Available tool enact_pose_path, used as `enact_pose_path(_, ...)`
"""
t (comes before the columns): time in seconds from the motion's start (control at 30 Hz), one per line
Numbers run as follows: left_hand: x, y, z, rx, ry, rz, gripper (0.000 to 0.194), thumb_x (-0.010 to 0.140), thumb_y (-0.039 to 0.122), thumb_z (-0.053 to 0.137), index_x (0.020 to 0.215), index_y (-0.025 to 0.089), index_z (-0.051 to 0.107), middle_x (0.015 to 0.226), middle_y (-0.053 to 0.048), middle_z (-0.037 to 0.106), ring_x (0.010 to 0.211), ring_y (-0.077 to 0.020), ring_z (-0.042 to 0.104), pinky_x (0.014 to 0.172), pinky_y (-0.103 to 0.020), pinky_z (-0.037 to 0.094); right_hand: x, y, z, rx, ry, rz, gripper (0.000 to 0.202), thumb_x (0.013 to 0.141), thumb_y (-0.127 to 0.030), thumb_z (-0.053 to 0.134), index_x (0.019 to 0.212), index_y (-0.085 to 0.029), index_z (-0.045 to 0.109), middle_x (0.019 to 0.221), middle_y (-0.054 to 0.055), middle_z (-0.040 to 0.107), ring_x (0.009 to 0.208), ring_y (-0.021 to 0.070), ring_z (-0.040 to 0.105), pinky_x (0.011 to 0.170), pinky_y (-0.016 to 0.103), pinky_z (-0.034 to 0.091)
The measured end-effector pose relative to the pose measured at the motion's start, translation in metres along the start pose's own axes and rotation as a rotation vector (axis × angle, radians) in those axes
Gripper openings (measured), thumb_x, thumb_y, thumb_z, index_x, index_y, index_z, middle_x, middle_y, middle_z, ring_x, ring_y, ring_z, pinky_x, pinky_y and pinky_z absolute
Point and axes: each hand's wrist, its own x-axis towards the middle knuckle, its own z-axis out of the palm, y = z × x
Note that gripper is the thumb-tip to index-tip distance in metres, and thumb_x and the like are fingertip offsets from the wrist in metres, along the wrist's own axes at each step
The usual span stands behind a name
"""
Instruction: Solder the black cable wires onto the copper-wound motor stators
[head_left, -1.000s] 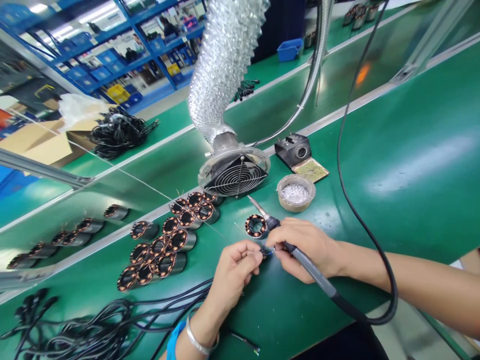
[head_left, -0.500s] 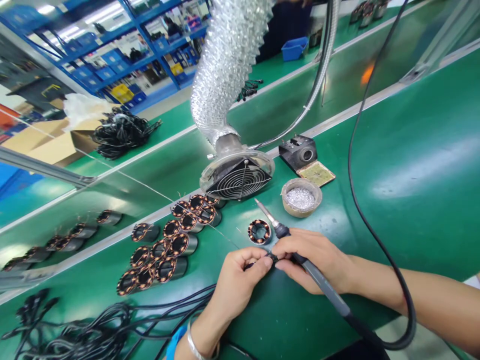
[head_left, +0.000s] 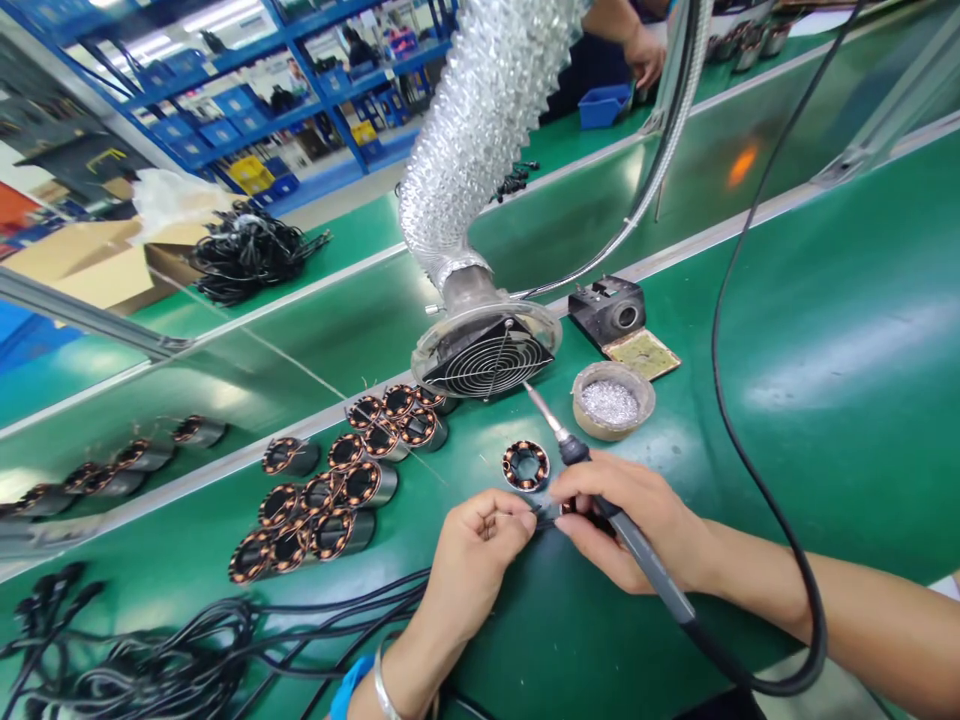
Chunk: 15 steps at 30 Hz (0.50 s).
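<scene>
Dark wire ends point(head_left: 545, 517) sit between the two grips, pinched by the thumb and forefinger of the left grip point(head_left: 478, 560); whether the right fingertips touch them is unclear. The right grip point(head_left: 637, 515) is closed around a soldering iron point(head_left: 646, 562), its tip pointing ahead. The step in hand appears to be preparing the wire ends; the next move probably calls for separating them neatly, hot tip clear of skin. Just ahead of the left grip's fingertips, a copper-wound ring point(head_left: 511, 467) rests on the green desk point(head_left: 555, 620). Left of that grip are more rings point(head_left: 384, 484) and black cables point(head_left: 187, 640); ahead of the right one, a bowl of silvery bits point(head_left: 589, 425). Compared with half a second ago, the fingertips are slightly farther apart, and a co-worker's hand point(head_left: 645, 55) shows far ahead.
</scene>
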Motion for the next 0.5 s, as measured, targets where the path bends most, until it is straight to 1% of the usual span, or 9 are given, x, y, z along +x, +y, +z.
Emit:
enact_pose_path(0.1,-0.0009,-0.0001,0.0003,-0.016,0.016,0.009,0.029,0.068,0.039,0.077,0.066,0.014,0.061,0.049,0.008,0.04,0.046,-0.005,0.024,0.045,-0.018,0.018,0.0038,-0.0004,-0.0011,-0.032,-0.018,0.025,0.028,0.084,-0.008,0.054,0.11,-0.018,0.055,0.085,0.002,0.063,0.068,0.0116,0.057,0.063,0.023,0.051)
enact_pose_path(0.17,-0.0014,-0.0006,0.0001,-0.025,0.03,0.005,0.029,0.067,0.039,0.078,0.067,0.014,0.062,0.048,0.009,0.04,0.046,-0.0046,0.022,0.045,-0.018,0.018,0.0054,0.0,-0.0006,-0.02,-0.053,0.02,0.026,0.085,-0.007,0.052,0.107,-0.019,0.055,0.085,0.002,0.064,0.071,0.0119,0.059,0.067,0.023,0.052)
enact_pose_path(0.23,-0.002,-0.0009,0.0002,-0.026,0.038,-0.001,0.029,0.066,0.039,0.078,0.068,0.013,0.066,0.048,0.008,0.042,0.045,-0.0044,0.023,0.045,-0.018,0.019,0.0055,0.0014,0.0006,0.003,-0.063,0.006,0.025,0.085,-0.005,0.05,0.105,-0.019,0.055,0.086,0.002,0.065,0.076,0.0122,0.06,0.07,0.023,0.052)
enact_pose_path(0.37,-0.0039,-0.0013,0.002,0.006,0.051,0.027,0.026,0.066,0.038,0.079,0.071,0.012,0.074,0.054,0.002,0.056,0.05,-0.0069,0.037,0.048,-0.018,0.029,0.0029,0.0053,0.0029,0.029,-0.051,-0.004,0.024,0.087,-0.005,0.051,0.107,-0.018,0.055,0.088,0.003,0.065,0.078,0.0123,0.061,0.072,0.024,0.052)
enact_pose_path(0.5,-0.0072,-0.0012,0.0032,0.065,0.022,0.088,0.023,0.072,0.037,0.075,0.076,0.014,0.078,0.067,-0.004,0.069,0.059,-0.0113,0.05,0.057,-0.02,0.04,0.0021,0.0033,0.0009,0.043,-0.053,-0.005,0.025,0.087,-0.004,0.05,0.107,-0.018,0.055,0.088,0.003,0.065,0.079,0.0125,0.06,0.073,0.024,0.051)
